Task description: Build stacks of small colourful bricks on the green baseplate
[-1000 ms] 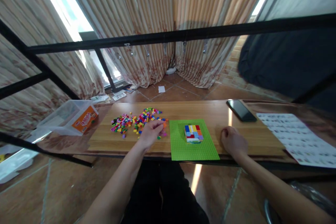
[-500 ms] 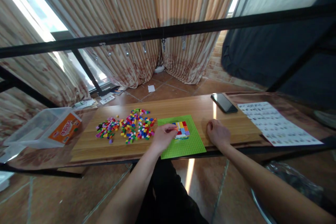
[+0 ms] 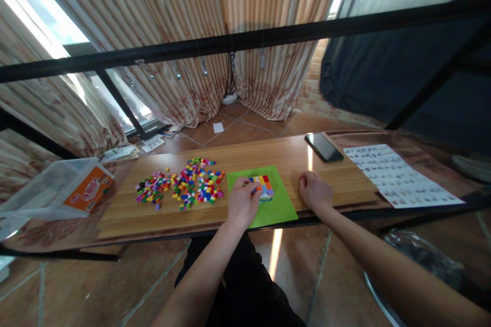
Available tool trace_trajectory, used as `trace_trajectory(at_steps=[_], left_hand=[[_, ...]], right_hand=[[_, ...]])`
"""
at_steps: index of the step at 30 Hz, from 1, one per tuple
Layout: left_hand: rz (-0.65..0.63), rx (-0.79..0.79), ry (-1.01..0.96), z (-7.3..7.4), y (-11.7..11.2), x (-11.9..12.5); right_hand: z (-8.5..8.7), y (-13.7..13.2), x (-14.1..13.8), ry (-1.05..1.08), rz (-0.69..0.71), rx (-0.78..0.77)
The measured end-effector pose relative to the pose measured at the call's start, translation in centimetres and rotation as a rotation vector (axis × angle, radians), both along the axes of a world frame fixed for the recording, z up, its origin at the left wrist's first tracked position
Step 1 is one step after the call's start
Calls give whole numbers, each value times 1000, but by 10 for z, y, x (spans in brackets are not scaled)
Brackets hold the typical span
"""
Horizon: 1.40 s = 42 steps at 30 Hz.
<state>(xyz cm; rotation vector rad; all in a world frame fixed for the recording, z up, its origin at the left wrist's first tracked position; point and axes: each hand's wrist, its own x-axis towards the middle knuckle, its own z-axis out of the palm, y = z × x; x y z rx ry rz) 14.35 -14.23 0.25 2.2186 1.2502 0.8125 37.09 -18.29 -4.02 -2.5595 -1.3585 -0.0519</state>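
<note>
On the green baseplate (image 3: 278, 209) sits a low block of coloured toy bricks (image 3: 267, 187), with red, yellow, orange, blue and lilac pieces showing. My left hand (image 3: 243, 202) is over the left side of this block, its fingers closed in a pinch. A small toy brick, orange or blue, shows at the fingertips; the hand partly covers it and the built block. To the right of the baseplate, my right hand (image 3: 316, 191) rests on the wooden board (image 3: 284, 150), fingers curled in and nothing visible in them.
Loose toy bricks (image 3: 203, 184) lie in heaps left of the baseplate. A clear plastic box (image 3: 49, 184) with an orange label stands at the far left. A phone (image 3: 324, 147) and a printed sheet (image 3: 399, 176) lie to the right. A black metal bar (image 3: 245, 40) crosses beyond the board.
My left hand has turned and shifted slightly right over the built block, still pinching. My right hand stays in place. The whole view has moved a little.
</note>
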Motion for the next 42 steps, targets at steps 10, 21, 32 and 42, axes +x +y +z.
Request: trace_trajectory(at_steps=[10, 21, 32, 42], left_hand=[[37, 178, 149, -11, -4, 2], [75, 305, 322, -14, -9, 6], [43, 359, 237, -17, -20, -9], [1, 330, 399, -14, -25, -8]], right_hand=[[0, -1, 0, 14, 6, 5], [0, -1, 0, 12, 12, 13], [1, -1, 0, 16, 2, 10], [3, -1, -1, 5, 7, 6]])
